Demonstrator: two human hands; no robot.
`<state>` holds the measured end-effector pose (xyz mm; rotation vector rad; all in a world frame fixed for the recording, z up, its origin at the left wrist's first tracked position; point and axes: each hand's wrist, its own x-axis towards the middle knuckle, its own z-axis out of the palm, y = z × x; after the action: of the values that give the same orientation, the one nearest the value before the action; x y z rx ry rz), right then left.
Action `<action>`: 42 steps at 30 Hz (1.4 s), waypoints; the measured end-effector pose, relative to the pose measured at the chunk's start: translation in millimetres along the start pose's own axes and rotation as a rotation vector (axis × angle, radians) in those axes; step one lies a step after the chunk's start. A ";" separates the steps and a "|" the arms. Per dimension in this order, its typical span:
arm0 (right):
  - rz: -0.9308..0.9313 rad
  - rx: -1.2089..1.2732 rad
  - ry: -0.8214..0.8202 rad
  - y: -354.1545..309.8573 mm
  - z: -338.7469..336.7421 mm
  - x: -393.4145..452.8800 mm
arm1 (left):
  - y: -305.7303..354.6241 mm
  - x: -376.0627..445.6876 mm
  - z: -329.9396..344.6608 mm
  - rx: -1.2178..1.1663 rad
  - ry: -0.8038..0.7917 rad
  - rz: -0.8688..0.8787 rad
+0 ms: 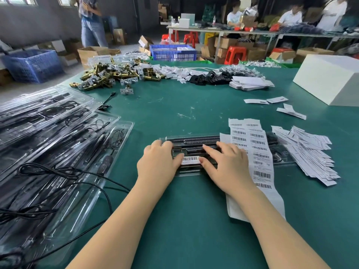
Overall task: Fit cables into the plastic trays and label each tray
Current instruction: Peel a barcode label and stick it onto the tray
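Observation:
A clear plastic tray (pixel 194 138) with black cable parts inside lies across the green table in front of me. A white barcode label (pixel 190 159) sits on its near side. My left hand (pixel 158 164) lies flat on the tray's left end, thumb touching the label's left edge. My right hand (pixel 226 166) presses the tray's right part with straight fingers, thumb at the label's right edge. A long sheet of barcode labels (pixel 256 152) runs under my right wrist.
Several filled clear trays with black cables (pixel 52 144) are stacked at the left. White paper slips (pixel 305 152) pile at the right. Brass hardware (pixel 108 76) and black parts (pixel 213 76) lie at the back, a white box (pixel 330 78) at far right.

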<state>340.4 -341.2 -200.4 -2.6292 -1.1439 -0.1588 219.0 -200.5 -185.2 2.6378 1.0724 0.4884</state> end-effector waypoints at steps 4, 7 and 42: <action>0.030 0.039 -0.072 -0.1 1.8 0.7 | -3.5 4.0 6.3 -0.108 -0.102 -0.114; 0.037 0.053 -0.068 -1.1 0.2 -0.1 | -7.7 10.0 5.9 -0.451 -0.093 -0.168; 0.066 1.700 -0.193 -28.4 -39.7 -12.6 | 25.9 -15.7 -11.8 -0.316 0.395 0.786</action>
<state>311.3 -343.0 -159.3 -1.1205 -0.6254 0.7495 220.0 -228.4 -168.7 2.6262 -0.0474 1.2472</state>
